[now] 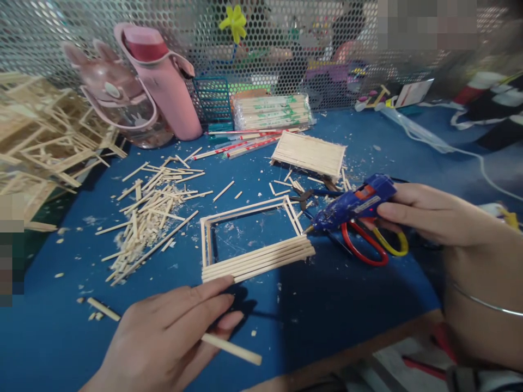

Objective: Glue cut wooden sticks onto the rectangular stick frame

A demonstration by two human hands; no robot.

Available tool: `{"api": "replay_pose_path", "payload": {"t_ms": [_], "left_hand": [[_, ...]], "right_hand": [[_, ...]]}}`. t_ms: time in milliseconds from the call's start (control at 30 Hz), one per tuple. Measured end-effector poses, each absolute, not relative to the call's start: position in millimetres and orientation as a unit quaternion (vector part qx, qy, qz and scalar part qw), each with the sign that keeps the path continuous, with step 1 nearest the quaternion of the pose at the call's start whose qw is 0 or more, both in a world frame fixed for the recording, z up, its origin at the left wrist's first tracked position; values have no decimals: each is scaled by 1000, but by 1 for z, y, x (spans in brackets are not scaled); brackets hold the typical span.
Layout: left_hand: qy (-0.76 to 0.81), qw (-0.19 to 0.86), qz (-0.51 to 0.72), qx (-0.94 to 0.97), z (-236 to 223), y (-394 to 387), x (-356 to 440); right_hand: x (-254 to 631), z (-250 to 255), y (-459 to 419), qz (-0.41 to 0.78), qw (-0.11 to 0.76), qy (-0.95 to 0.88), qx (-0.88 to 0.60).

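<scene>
My right hand (pixel 425 212) is wrapped round a blue hot glue gun (pixel 353 201), its nozzle pointing left at the near right corner of a small rectangular wooden frame (pixel 247 209). Thin sticks make up the frame, and a row of round wooden sticks (pixel 261 257) lies side by side across its near side. Fingertips of my left hand (pixel 175 326) rest at the near left edge of that row. In the same hand a loose round wooden stick (pixel 232 348) pokes out below the fingers. Another stick end (pixel 104 309) shows left of the hand; I cannot tell if both are one stick.
Scissors (pixel 363 245) with red and yellow handles and pliers (pixel 304 197) lie by the glue gun. Cut sticks (pixel 151 212) are heaped at left. Behind are a stick panel (pixel 310 152), packaged chopsticks (pixel 273 110), a pink bottle (pixel 165 81) and a mesh screen (pixel 278 49).
</scene>
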State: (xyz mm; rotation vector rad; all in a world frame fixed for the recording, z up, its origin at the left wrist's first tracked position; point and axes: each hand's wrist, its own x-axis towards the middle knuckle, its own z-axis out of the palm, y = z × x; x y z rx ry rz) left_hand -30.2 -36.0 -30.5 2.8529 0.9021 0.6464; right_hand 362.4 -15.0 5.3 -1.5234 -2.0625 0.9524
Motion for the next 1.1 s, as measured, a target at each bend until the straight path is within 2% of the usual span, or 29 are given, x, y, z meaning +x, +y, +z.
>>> {"api": "replay_pose_path", "payload": {"t_ms": [200,467,567,700,933,1100], "left_hand": [[301,55,212,928,-32,-37,-31],[276,29,259,925,-31,-43,-23],[289,41,274,917,-30,-50,-19],[305,41,261,915,-28,-55,-15],[332,39,232,914,-30,-60,-15],[340,32,212,916,-28,-62,-15]], "right_hand": [[367,4,-16,318,211,-726,-572],[346,-3,-14,438,377,-661,-478],[324,-3,-15,465,397,-645,-459],[281,5,-15,432,371,-679,-463],[218,25,-11,304,225,-817,-435],[212,23,-10,290,196,-822,-449]]}}
